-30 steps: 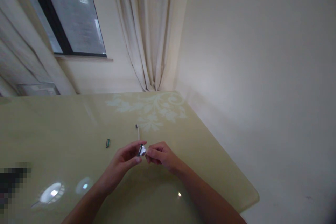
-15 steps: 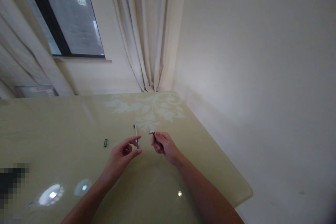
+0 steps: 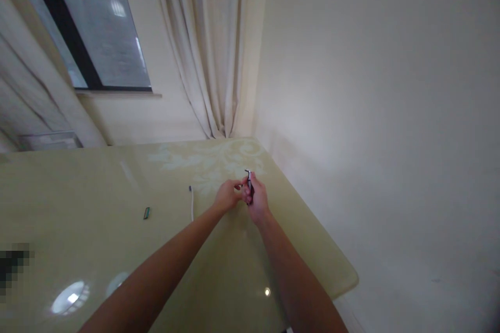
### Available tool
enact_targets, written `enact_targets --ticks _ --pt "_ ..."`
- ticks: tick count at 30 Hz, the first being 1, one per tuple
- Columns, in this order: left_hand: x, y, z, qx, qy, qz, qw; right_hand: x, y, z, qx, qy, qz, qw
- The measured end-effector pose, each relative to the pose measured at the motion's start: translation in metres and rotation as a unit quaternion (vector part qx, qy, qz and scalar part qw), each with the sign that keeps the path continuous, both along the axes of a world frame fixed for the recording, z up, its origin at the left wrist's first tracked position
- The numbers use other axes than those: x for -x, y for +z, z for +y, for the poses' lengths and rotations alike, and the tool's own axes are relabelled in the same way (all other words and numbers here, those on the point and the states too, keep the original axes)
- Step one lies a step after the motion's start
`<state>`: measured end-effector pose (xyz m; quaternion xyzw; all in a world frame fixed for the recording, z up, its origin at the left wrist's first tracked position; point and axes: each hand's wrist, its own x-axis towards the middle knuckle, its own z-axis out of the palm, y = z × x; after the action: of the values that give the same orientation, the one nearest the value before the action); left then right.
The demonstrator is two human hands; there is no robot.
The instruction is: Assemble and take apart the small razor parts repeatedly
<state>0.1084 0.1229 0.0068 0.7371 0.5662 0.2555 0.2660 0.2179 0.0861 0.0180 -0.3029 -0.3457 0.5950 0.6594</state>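
The right hand (image 3: 259,202) is curled tight around one small dark object (image 3: 250,186) with a pale tip, held above the table (image 3: 312,250). The left hand (image 3: 226,196) meets it; its fingertips are partly hidden, so whether they grip anything I cannot tell. Left of the hands lie one white cable (image 3: 192,205), its near end hidden by the left forearm (image 3: 172,255), and one small green piece (image 3: 146,213). Beyond hang two curtains (image 3: 207,47) beside one cut-off window (image 3: 94,21).
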Motion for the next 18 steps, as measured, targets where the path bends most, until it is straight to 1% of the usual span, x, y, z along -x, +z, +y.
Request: enact_targets --ticks 4,7,12,16,18 --pt "-0.021 -0.01 0.013 0.038 0.021 0.053 0.998 -0.002 -0.003 0.005 0.008 0.002 0.033 0.999" --pt "-0.028 -0.011 0.02 0.062 0.034 0.072 0.995 -0.003 -0.003 0.006 0.01 0.002 0.047 0.999" --pt "-0.026 -0.01 0.028 0.084 0.019 0.055 0.995 -0.009 0.002 0.006 0.014 -0.032 0.049 0.998" --pt "-0.022 -0.014 0.028 0.08 0.011 0.035 0.996 -0.017 0.005 0.007 0.029 -0.072 0.067 0.995" --pt "-0.022 -0.015 0.026 0.073 0.006 0.026 0.997 -0.019 0.006 0.007 0.031 -0.087 0.058 0.994"
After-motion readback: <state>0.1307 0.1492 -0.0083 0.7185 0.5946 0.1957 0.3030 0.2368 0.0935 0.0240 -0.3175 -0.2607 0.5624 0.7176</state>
